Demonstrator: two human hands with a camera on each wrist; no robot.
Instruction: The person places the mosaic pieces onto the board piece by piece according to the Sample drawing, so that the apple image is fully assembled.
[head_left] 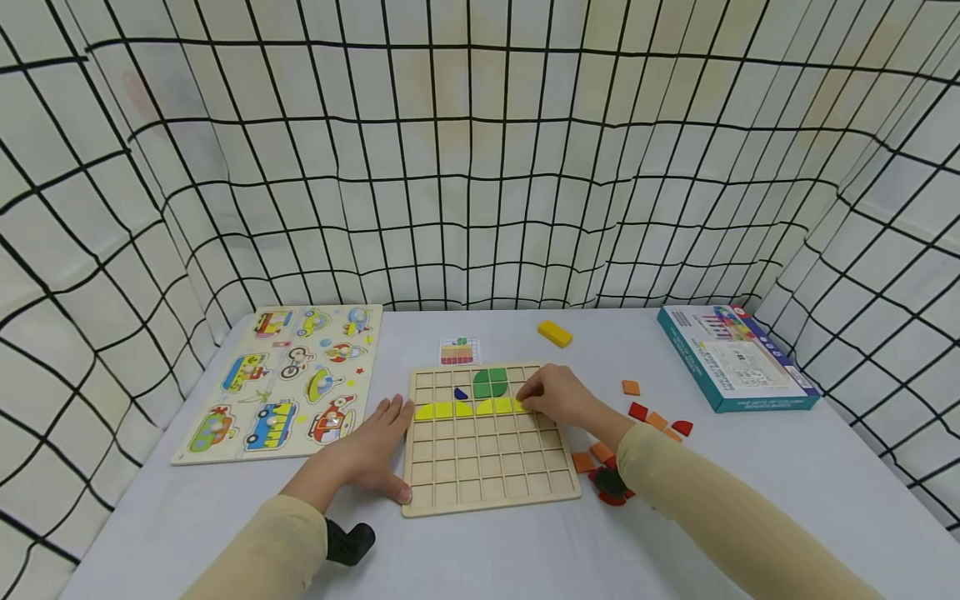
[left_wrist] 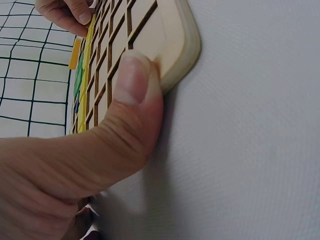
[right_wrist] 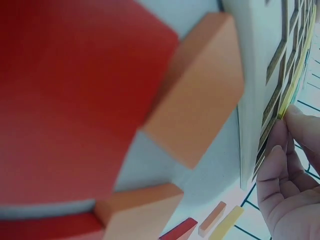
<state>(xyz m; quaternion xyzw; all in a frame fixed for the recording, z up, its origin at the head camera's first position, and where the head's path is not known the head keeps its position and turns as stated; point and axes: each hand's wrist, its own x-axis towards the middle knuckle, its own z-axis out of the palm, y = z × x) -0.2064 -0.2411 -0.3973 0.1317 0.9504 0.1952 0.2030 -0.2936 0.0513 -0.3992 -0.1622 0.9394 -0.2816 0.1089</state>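
Note:
A wooden grid board [head_left: 487,471] lies flat before me. Across it runs a row of yellow pieces [head_left: 453,409], with several green pieces [head_left: 491,382] and a small dark blue piece [head_left: 460,393] above. My left hand [head_left: 367,450] rests along the board's left edge, fingers stretched out; its thumb [left_wrist: 132,82] presses on the near left corner. At the right end of the yellow row, my right hand [head_left: 558,395] pinches a yellow piece [right_wrist: 286,102] between thumb and fingertips, right at the grid. The fingers partly hide that piece.
Loose red and orange pieces [head_left: 583,462] lie right of the board, partly under my right forearm. Behind it are a pattern card [head_left: 459,352] and a yellow block [head_left: 555,334]. A vehicle puzzle board [head_left: 285,375] lies left, a box [head_left: 738,358] right. Black netting surrounds the table.

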